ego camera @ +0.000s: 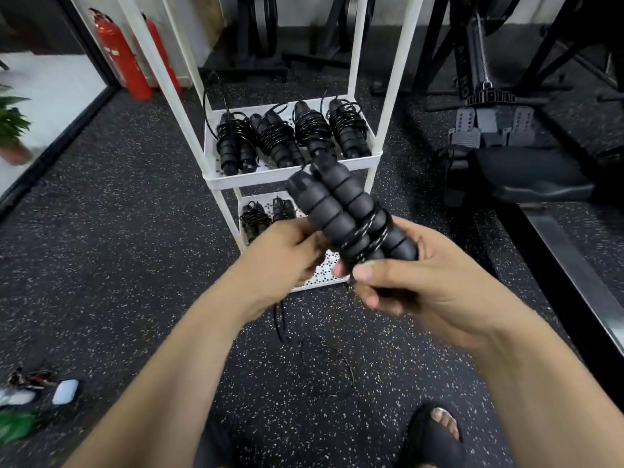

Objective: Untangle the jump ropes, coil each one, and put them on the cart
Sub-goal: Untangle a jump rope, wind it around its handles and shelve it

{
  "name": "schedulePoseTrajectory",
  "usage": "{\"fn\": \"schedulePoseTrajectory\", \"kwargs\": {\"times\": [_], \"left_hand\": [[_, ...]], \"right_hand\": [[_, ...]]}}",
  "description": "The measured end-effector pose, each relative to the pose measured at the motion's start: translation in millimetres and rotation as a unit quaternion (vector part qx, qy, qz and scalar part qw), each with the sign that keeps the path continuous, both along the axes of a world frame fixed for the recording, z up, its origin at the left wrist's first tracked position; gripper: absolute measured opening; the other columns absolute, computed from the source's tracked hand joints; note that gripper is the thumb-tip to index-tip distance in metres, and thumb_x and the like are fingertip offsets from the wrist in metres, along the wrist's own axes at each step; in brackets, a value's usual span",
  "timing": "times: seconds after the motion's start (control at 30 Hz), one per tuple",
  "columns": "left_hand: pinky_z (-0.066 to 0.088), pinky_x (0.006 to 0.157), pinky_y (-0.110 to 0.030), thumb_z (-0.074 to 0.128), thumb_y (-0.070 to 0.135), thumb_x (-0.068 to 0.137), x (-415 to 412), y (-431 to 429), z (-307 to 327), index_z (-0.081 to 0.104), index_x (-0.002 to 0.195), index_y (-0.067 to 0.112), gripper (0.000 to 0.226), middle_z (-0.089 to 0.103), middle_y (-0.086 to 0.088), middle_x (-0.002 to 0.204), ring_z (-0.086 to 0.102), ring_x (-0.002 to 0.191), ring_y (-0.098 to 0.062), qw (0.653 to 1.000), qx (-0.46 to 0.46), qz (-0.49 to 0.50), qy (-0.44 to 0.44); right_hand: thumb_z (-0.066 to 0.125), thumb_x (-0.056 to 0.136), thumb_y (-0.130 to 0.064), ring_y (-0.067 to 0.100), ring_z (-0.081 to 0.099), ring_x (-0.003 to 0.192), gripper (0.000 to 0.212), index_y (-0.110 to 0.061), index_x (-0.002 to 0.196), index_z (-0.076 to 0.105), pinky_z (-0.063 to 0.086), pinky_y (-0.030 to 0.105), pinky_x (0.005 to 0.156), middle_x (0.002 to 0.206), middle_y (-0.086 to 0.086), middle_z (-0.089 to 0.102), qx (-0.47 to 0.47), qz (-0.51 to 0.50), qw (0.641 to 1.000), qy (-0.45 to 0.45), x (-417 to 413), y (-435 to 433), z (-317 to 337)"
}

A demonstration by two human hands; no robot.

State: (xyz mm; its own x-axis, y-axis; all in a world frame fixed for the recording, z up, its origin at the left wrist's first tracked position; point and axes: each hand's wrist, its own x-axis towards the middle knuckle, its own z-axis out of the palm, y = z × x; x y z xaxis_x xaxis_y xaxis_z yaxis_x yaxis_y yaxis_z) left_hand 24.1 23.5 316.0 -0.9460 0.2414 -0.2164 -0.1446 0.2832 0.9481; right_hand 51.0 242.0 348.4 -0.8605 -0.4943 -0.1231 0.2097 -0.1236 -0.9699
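Head view | jump rope [351, 214]: ribbed black handles, cord-wrapped | right hand [422, 282], left hand [280, 258]: fingers clamped on it

Coiled ropes [275, 138] crowd upper tray [270, 176]; lower tray [326, 270] partly bare

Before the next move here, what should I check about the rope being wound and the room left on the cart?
1. Both handles side by side: ok.
2. The right grip holds their lower end: ok.
3. All rope wound: not ok; a few turns are on, and the rest hangs from the left grip to the floor.
4. Hanging part free of knots: cannot tell, blurred.
5. Room on upper shelf: not ok; four coiled ropes lie across it.
6. Room on lower shelf: ok; bare patch at front.
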Motion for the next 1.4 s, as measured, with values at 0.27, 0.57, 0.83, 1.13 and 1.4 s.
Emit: {"fn": "schedulePoseTrajectory", "kwargs": {"times": [0.27, 0.57, 0.83, 1.13, 1.4], "left_hand": [[0.033, 0.050, -0.032, 0.050, 0.035, 0.111, 2, 16, -3, 0.053, 0.073, 0.022, 0.040, 0.048, 0.013, 0.053, 0.038, 0.051, -0.009, 0.976, -0.200, -0.034, 0.086], [0.032, 0.045, -0.023, 0.053, 0.057, 0.106, 5, -1, 8, 0.074, 0.089, 0.033, 0.036, 0.048, 0.008, 0.055, 0.036, 0.046, -0.012, 0.968, -0.216, -0.077, 0.098], [0.038, 0.055, -0.028, 0.074, 0.060, 0.091, 0, -12, 4, 0.068, 0.078, 0.027, 0.036, 0.045, 0.011, 0.049, 0.038, 0.047, -0.006, 0.971, -0.200, -0.033, 0.128], [0.023, 0.053, -0.031, 0.067, 0.065, 0.091, -3, -24, 11, 0.072, 0.082, 0.022, 0.045, 0.036, -0.003, 0.056, 0.026, 0.056, -0.023, 0.990, -0.069, -0.023, 0.121], [0.034, 0.049, -0.022, 0.060, 0.068, 0.092, -12, -28, 9, 0.076, 0.084, 0.015, 0.056, 0.043, -0.004, 0.050, 0.038, 0.044, -0.011, 0.998, 0.027, -0.008, 0.050]], "right_hand": [[0.083, 0.090, -0.010, 0.025, 0.065, 0.070, 0.045, -0.007, 0.121, 0.050, 0.043, 0.035, 0.051, 0.090, 0.008, 0.073, 0.069, -0.171, 0.983, 0.000, -3, -8, -18], [0.085, 0.087, -0.030, 0.014, 0.067, 0.051, 0.047, -0.035, 0.115, 0.048, 0.052, 0.038, 0.054, 0.076, 0.003, 0.077, 0.389, -0.176, 0.902, 0.065, -18, 7, -34], [0.088, 0.088, -0.017, 0.017, 0.077, 0.074, 0.047, -0.025, 0.121, 0.055, 0.056, 0.031, 0.060, 0.099, 0.002, 0.080, 0.389, 0.178, 0.904, 0.005, -5, -9, -31], [0.083, 0.093, -0.011, 0.023, 0.064, 0.077, 0.035, -0.013, 0.121, 0.062, 0.045, 0.031, 0.063, 0.113, 0.025, 0.074, 0.201, 0.249, 0.946, -0.050, -1, 5, 3], [0.073, 0.096, -0.010, 0.021, 0.059, 0.066, 0.032, -0.011, 0.127, 0.063, 0.042, 0.026, 0.055, 0.109, 0.027, 0.076, 0.076, 0.246, 0.965, -0.042, -2, 13, 3]]}}
